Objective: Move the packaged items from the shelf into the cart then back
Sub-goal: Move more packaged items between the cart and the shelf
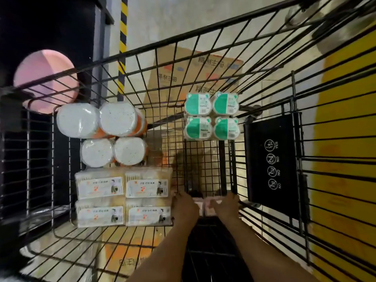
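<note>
From the head view, your cart point(203, 64) already carries three packs — white round tubs point(101, 135), flat cotton-swab boxes point(123, 198) and green bear-shaped boxes point(211, 116). Your left hand point(184, 206) and right hand point(225, 208) each grip a pinkish pack point(203, 206) on the cart floor; loading or unloading — I cannot tell.

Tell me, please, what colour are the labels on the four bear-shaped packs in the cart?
Green and white, on the bear-shaped packs, seen clearly in the head view.

Both hands point(205, 206) hide most of a pink package point(204, 206); its label is too blurred to read.
</note>
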